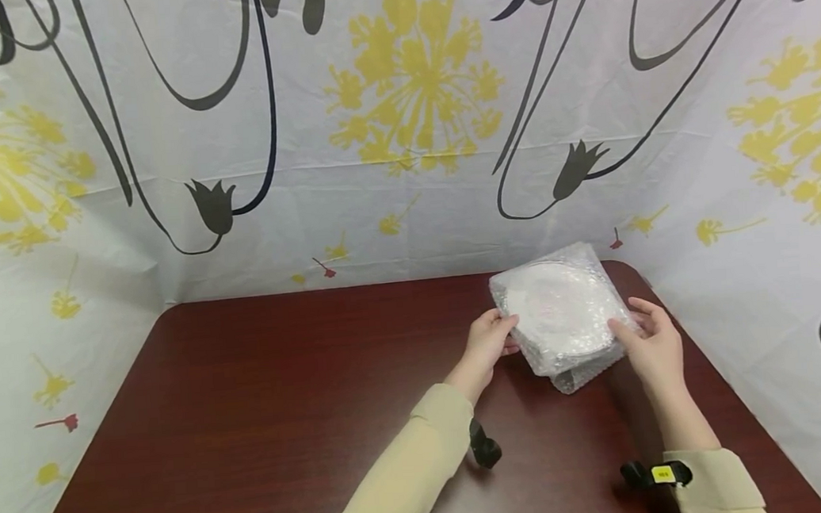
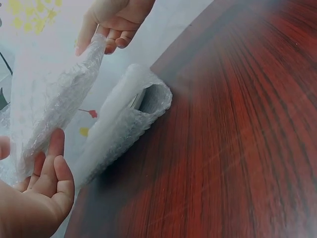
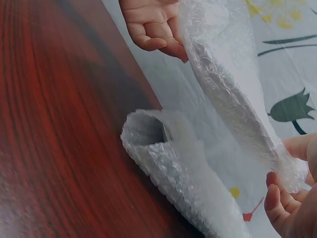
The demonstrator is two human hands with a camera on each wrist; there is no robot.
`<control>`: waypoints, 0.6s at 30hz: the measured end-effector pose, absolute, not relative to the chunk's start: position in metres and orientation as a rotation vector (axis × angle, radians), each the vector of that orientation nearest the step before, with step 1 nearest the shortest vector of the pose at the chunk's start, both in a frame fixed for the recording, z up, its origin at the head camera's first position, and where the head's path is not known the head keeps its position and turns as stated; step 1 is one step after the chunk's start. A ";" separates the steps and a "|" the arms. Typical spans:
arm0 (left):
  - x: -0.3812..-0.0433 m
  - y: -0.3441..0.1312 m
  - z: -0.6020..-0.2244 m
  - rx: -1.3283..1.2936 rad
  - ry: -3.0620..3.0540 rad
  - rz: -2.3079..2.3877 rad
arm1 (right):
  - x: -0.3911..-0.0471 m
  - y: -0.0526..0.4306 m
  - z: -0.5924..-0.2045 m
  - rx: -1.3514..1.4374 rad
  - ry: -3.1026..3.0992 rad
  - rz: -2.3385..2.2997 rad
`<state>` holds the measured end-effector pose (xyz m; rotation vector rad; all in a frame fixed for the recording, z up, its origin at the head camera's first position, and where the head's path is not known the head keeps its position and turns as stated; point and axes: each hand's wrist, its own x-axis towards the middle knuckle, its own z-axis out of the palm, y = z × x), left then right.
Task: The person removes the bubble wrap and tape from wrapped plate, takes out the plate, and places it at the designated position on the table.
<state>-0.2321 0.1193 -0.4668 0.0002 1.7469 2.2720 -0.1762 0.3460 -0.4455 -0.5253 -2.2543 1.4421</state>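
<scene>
A round white plate (image 1: 553,306) wrapped in clear bubble wrap is held between both hands near the far right of the table. My left hand (image 1: 486,340) pinches its left edge, thumb on top and fingers beneath. On the opposite edge, my right hand (image 1: 654,343) grips the wrap in the same way. Under the held plate lies a second bubble-wrapped bundle (image 1: 583,373), mostly covered in the head view. Both wrist views show a gap between the two; the lower bundle (image 2: 126,116) rests on the table with its wrap folded open at one end (image 3: 146,130).
The dark red-brown wooden table (image 1: 249,395) has rounded far corners. White cloth (image 1: 409,233) with yellow and grey flower prints hangs behind it and along both sides. A black wrist device sits on the left (image 1: 484,446) and right (image 1: 658,474) forearms.
</scene>
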 end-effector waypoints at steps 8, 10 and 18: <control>-0.228 0.103 -0.463 0.031 1.746 2.278 | -0.171 0.332 -0.444 -0.493 -2.261 1.439; -0.226 0.098 -0.463 0.039 1.746 2.273 | -0.170 0.329 -0.444 -0.479 -2.269 1.444; -0.219 0.078 -0.461 0.044 1.757 2.277 | -0.165 0.311 -0.443 -0.387 -2.277 1.442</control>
